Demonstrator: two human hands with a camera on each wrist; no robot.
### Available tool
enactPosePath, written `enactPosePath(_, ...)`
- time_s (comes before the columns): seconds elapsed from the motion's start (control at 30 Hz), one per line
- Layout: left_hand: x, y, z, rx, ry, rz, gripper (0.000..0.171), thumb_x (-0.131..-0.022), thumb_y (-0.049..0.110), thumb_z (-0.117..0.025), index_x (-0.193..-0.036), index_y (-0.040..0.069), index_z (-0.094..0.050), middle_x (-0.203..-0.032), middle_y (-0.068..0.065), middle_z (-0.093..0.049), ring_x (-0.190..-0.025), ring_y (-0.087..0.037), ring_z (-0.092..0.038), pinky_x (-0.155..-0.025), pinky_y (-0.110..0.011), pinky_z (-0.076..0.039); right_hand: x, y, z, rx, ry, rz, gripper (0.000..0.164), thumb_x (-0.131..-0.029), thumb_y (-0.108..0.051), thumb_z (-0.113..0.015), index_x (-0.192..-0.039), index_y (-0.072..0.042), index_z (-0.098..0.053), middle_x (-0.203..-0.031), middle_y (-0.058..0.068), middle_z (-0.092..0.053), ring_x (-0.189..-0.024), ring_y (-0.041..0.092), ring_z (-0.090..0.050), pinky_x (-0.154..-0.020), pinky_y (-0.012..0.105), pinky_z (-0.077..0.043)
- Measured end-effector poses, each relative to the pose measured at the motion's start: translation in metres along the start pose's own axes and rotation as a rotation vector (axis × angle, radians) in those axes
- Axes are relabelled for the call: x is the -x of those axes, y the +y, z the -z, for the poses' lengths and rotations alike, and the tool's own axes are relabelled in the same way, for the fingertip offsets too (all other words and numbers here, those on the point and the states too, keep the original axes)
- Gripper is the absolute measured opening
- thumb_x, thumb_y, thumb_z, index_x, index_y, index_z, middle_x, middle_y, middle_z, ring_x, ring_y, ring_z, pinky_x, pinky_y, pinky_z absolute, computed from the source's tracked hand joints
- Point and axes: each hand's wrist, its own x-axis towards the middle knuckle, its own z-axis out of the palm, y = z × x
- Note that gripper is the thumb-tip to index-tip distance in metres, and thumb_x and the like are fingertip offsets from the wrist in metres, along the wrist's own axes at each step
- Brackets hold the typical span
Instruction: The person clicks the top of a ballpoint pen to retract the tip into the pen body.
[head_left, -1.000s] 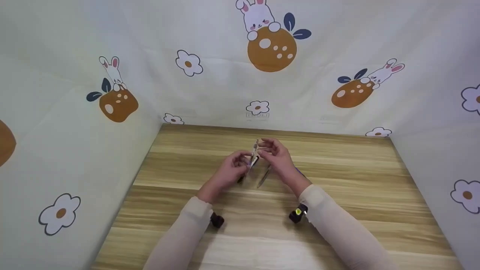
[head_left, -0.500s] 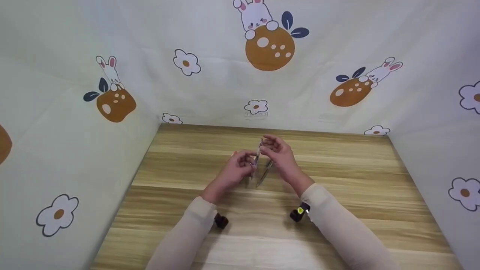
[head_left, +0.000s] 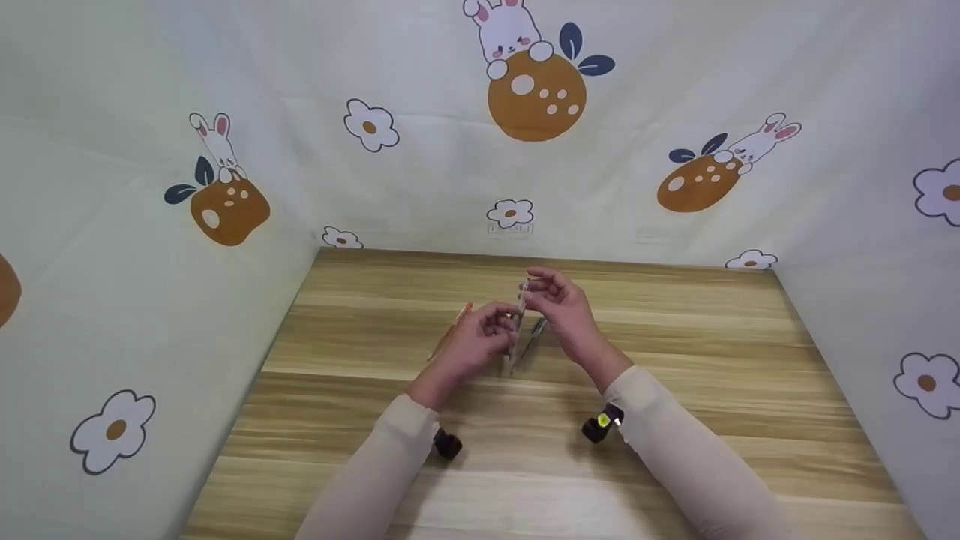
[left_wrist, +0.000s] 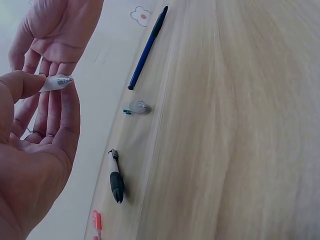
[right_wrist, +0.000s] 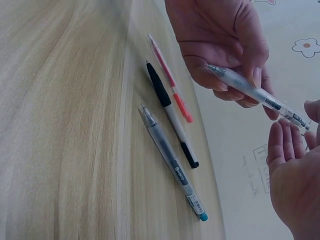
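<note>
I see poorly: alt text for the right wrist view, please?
The left hand and right hand hold a clear pen. A red pen, a black-and-white pen and a teal-ended pen lie on the table.

On the teal-ended clear pen (right_wrist: 172, 162), blurred dark lettering (right_wrist: 180, 176), apparently KACO, can be made out in the right wrist view; near its teal end, a barcode label (right_wrist: 195, 203) is carried, its small print illegible. On the raised clear pen (right_wrist: 246, 89), pale-blue lettering (right_wrist: 238, 82) and dark print (right_wrist: 272, 103) are seen, neither legible. On the patterned backdrop (head_left: 427, 180), boxed lettering (head_left: 511, 229) is printed, too faint to be read.
</note>
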Motion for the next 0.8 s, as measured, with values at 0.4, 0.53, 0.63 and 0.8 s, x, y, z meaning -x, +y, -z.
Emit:
enactPosePath(0.4,-0.002,0.000,-0.007,0.055,0.004,0.014,0.041,-0.095,-0.006,-0.067,-0.135,-0.001,-0.066,-0.109,-0.005,-0.068,-0.095,-0.016,-0.067,-0.085,-0.034,-0.064,0.001,-0.002,0.003,0.036,-0.020,0.008,0.040,-0.099,0.011,-0.074,-0.137,0.000,-0.068,-0.118,0.012,-0.073,-0.108,0.021,-0.070,-0.096,0.035,-0.062)
enactPosePath(0.53,-0.003,0.000,-0.010,0.088,0.005,0.009,0.038,-0.095,-0.007,-0.068,-0.132,-0.002,-0.067,-0.109,-0.004,-0.067,-0.094,-0.015,-0.067,-0.081,-0.032,-0.063,0.002,-0.003,0.004,0.039,-0.026,0.009,0.041,-0.099,0.011,-0.074,-0.138,0.000,-0.069,-0.120,0.016,-0.073,-0.108,0.022,-0.070,-0.096,0.035,-0.062)
enactPosePath(0.63,-0.004,-0.001,-0.011,0.088,-0.001,-0.006,0.037,-0.095,-0.007,-0.067,-0.131,-0.004,-0.067,-0.108,-0.004,-0.067,-0.093,-0.014,-0.067,-0.080,-0.032,-0.063,0.002,-0.004,0.006,0.038,-0.033,0.008,0.041,-0.099,0.010,-0.074,-0.139,0.000,-0.069,-0.126,0.027,-0.070,-0.108,0.022,-0.070,-0.096,0.035,-0.062)
enactPosePath(0.8,-0.005,0.001,-0.013,0.099,-0.014,-0.014,0.037,-0.095,-0.008,-0.067,-0.132,-0.008,-0.065,-0.109,-0.009,-0.068,-0.092,-0.014,-0.066,-0.079,-0.030,-0.062,0.003,-0.005,0.008,0.040,-0.042,0.006,0.041,-0.100,0.009,-0.074,-0.140,0.000,-0.069,-0.127,0.028,-0.069,-0.109,0.022,-0.070,-0.096,0.035,-0.062)
